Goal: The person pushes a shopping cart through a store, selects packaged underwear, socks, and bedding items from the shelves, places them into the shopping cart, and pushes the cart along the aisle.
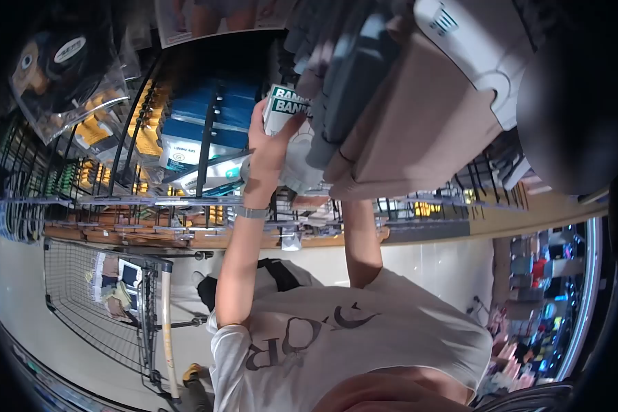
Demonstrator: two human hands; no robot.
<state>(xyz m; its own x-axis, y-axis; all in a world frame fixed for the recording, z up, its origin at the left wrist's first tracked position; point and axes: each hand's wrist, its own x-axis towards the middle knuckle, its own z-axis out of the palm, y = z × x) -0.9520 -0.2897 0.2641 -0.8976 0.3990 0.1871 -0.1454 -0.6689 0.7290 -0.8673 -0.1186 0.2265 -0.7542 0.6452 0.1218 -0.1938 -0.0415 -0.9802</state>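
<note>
My left hand [273, 141], with a watch band on its wrist, is closed around white-and-green packaging cards [283, 101] with large letters beginning "BAN". Its thumb lies across the front of the cards. Directly right of it hangs a row of folded garments in grey and dusty pink. My right forearm [361, 237] reaches up behind the pink garment [419, 117], which covers the right hand, so its fingers cannot be seen. A white header card [463, 55] tops the nearest pink garment.
Blue packages [202, 113] and yellow packages [150, 117] hang on black hooks to the left. A bagged black item [65, 65] hangs at upper left. Below, a wire shopping cart [96, 323] holds several items. Another lit aisle display [535, 295] stands at right.
</note>
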